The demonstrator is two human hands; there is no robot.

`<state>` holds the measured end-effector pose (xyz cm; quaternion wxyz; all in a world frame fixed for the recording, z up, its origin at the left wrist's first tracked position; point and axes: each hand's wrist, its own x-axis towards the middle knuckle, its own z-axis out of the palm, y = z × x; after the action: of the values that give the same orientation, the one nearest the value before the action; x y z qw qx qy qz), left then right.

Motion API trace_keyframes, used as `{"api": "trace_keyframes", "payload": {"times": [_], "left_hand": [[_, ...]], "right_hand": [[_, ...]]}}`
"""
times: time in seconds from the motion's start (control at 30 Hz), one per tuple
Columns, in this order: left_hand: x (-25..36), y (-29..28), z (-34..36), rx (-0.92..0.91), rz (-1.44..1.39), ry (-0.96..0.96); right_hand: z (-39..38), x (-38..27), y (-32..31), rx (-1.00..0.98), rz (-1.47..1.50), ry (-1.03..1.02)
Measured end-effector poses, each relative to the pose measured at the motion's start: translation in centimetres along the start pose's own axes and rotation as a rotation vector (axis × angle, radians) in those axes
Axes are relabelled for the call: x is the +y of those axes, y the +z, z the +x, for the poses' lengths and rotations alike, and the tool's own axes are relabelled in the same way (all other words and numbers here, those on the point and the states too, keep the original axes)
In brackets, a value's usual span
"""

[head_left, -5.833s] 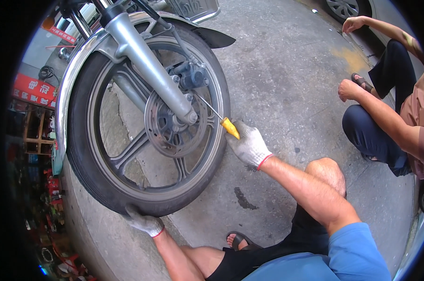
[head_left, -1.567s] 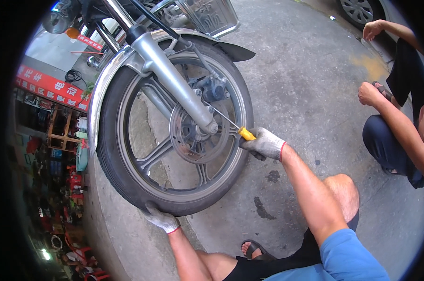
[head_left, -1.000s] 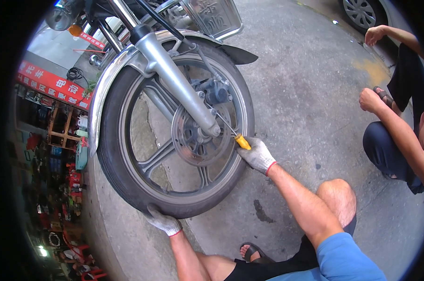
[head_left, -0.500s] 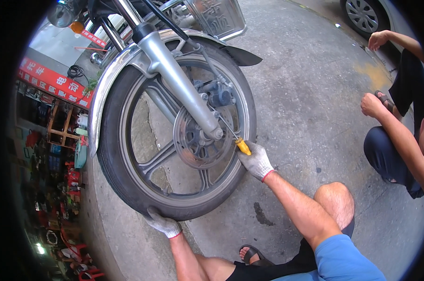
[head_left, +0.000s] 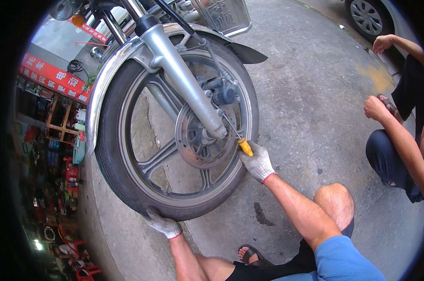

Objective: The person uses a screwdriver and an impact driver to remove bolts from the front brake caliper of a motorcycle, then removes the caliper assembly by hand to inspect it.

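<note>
Grey, rough, stained concrete (head_left: 305,117) under a motorcycle's spoked metal front wheel (head_left: 160,156).
Closed around a yellow-handled metal screwdriver (head_left: 245,147), the white-knit-gloved right hand (head_left: 258,165) is beside the wheel's right rim; the left gloved hand (head_left: 164,225) cups the black rubber tyre (head_left: 110,164) underneath, finger spread unclear. One smooth silver fork leg (head_left: 184,79) partly covers the perforated brake disc (head_left: 181,136); a dark-trousered person (head_left: 385,154) squats nearby.

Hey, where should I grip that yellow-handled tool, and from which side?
Probably the yellow handle, from the lower right, where the right hand holds it: the handle is thick and angles down toward that side, while the thin metal shaft runs up-left toward the fork leg.
</note>
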<state>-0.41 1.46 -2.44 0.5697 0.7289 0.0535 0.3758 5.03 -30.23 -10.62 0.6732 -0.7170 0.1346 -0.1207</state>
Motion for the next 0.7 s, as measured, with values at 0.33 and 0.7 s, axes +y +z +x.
{"api": "trace_keyframes", "payload": {"times": [0.33, 0.7], "left_hand": [[0.4, 0.4, -0.2, 0.026, -0.05, -0.025], [2.8, 1.5, 0.1, -0.027, 0.098, 0.064]], "right_hand": [[0.3, -0.2, -0.2, -0.003, -0.044, -0.021], [1.7, -4.7, -6.2, -0.454, 0.063, 0.341]]}}
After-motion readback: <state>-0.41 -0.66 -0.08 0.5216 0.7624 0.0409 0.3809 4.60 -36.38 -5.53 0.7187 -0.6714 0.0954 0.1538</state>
